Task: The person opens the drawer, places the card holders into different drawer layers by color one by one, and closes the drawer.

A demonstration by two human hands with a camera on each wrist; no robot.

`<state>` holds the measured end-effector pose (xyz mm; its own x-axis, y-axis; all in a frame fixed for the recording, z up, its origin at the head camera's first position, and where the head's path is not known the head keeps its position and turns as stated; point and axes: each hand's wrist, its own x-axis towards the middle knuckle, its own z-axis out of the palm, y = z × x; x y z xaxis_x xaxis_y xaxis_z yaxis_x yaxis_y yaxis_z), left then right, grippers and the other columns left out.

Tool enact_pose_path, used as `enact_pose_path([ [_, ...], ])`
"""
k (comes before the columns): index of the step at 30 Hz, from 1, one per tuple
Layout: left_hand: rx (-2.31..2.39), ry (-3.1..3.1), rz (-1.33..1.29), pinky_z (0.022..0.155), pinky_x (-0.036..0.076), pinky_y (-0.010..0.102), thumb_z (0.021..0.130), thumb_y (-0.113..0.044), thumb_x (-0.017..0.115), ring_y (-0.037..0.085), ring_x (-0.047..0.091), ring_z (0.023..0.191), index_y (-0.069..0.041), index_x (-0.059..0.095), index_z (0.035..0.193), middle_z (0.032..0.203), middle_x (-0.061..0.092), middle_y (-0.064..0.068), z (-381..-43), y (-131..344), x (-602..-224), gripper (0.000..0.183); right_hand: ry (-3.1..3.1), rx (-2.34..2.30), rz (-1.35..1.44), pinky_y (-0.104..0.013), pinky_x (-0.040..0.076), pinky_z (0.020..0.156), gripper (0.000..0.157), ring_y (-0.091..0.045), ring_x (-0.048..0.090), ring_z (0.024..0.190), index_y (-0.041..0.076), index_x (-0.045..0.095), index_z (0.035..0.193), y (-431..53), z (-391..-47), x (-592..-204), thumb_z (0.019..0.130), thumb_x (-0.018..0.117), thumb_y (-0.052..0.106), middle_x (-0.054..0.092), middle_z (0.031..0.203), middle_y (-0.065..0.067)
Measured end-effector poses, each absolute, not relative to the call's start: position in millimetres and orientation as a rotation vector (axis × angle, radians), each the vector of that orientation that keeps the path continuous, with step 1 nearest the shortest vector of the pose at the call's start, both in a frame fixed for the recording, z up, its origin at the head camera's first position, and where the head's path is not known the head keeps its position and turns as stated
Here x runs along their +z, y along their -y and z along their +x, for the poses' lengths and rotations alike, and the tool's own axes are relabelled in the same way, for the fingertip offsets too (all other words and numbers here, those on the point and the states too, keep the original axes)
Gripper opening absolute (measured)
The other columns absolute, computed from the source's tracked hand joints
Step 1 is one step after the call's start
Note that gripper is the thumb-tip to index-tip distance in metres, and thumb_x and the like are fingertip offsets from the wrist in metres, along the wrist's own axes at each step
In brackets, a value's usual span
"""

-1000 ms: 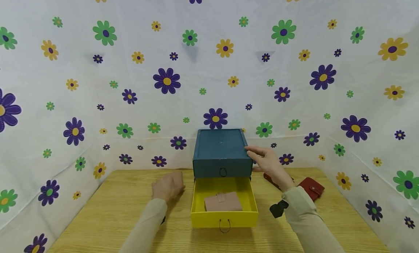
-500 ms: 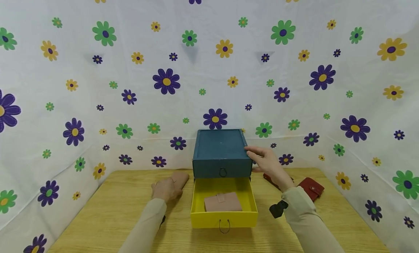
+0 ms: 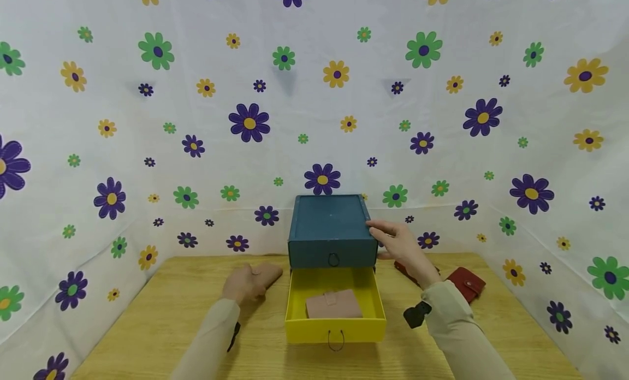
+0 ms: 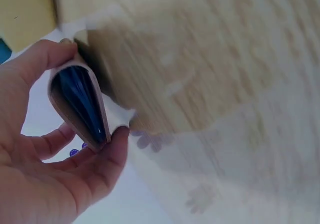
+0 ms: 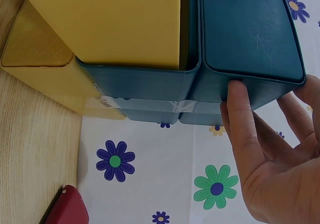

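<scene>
My left hand (image 3: pixel 242 284) holds a pink wallet (image 3: pixel 267 273) by its near end, left of the drawer unit. In the left wrist view the thumb and fingertips pinch opposite edges of the wallet (image 4: pixel 102 103), whose dark blue inner layers show at the end. My right hand (image 3: pixel 400 243) is at the right side of the blue top box (image 3: pixel 331 219), fingertips touching it. An extended finger (image 5: pixel 242 116) presses on the box's side in the right wrist view. Below, a yellow drawer (image 3: pixel 336 331) stands pulled out, with another pink wallet (image 3: pixel 334 304) lying inside.
A red wallet (image 3: pixel 466 283) with a snap strap lies right of my right wrist. Another dark red item (image 3: pixel 407 272) is partly hidden behind that hand. The wooden table (image 3: pixel 162 320) meets a flower-print cloth (image 3: pixel 206 167) at back and sides.
The pink wallet in my left hand has tipped over from a more upright stance, and the hand has shifted slightly left. My right hand and the drawer have stayed put.
</scene>
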<state>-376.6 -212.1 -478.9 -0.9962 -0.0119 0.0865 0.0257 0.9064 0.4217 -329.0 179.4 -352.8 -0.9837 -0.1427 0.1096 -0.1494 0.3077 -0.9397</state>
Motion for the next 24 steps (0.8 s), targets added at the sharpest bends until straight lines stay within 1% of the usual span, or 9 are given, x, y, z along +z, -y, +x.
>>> enact_pose_path([
  [4,-0.761,2.977,-0.004,0.089,0.052,0.053,0.076,-0.025,0.082,0.042,0.064,0.099,0.009,0.056,0.110,0.106,0.066,0.026,-374,213,-474,0.055,2.537,1.826,0.285,-0.052,0.053,0.090,0.042,-0.043,0.046,0.134,0.016,0.052,0.143,-180,-329,-353,0.103,0.050,0.028,0.041,0.153,-0.015],
  [7,-0.860,2.968,0.055,0.088,0.052,0.052,0.078,-0.026,0.080,0.038,0.063,0.099,0.008,0.058,0.111,0.109,0.065,0.024,-372,213,-474,0.052,2.539,1.833,0.297,-0.052,0.053,0.091,0.042,-0.043,0.046,0.134,0.015,0.052,0.143,-180,-330,-353,0.103,0.050,0.029,0.040,0.154,-0.015],
  [12,-0.956,2.901,0.088,0.080,0.054,0.044,0.081,-0.027,0.077,0.029,0.061,0.089,0.006,0.061,0.110,0.105,0.066,0.020,-367,215,-473,0.047,2.540,1.823,0.310,-0.052,0.053,0.091,0.043,-0.043,0.046,0.134,0.015,0.051,0.144,-180,-330,-352,0.103,0.050,0.029,0.040,0.154,-0.015],
  [15,-1.003,2.848,0.080,0.073,0.054,0.039,0.081,-0.028,0.077,0.027,0.060,0.085,0.006,0.064,0.108,0.103,0.067,0.019,-362,217,-470,0.046,2.546,1.811,0.323,-0.052,0.052,0.092,0.045,-0.043,0.047,0.133,0.016,0.050,0.145,-180,-330,-352,0.103,0.050,0.030,0.040,0.154,-0.015],
  [17,-1.048,2.824,0.080,0.071,0.054,0.037,0.082,-0.030,0.077,0.026,0.061,0.085,0.004,0.066,0.107,0.102,0.069,0.018,-359,218,-468,0.044,2.550,1.811,0.330,-0.052,0.052,0.092,0.045,-0.043,0.047,0.133,0.016,0.049,0.145,-180,-329,-352,0.103,0.050,0.031,0.039,0.154,-0.014],
  [19,-1.081,2.806,0.079,0.071,0.055,0.037,0.083,-0.029,0.076,0.026,0.062,0.086,0.004,0.067,0.109,0.103,0.069,0.018,-355,220,-467,0.043,2.550,1.812,0.332,-0.053,0.052,0.093,0.045,-0.043,0.047,0.133,0.015,0.049,0.145,-180,-328,-352,0.103,0.050,0.031,0.039,0.154,-0.014],
  [24,-1.104,2.754,0.052,0.072,0.056,0.037,0.085,-0.028,0.073,0.027,0.066,0.090,0.004,0.066,0.117,0.110,0.069,0.023,-347,222,-462,0.046,2.556,1.805,0.309,-0.053,0.051,0.092,0.044,-0.043,0.047,0.133,0.015,0.050,0.145,-180,-327,-352,0.103,0.050,0.029,0.040,0.154,-0.015],
])
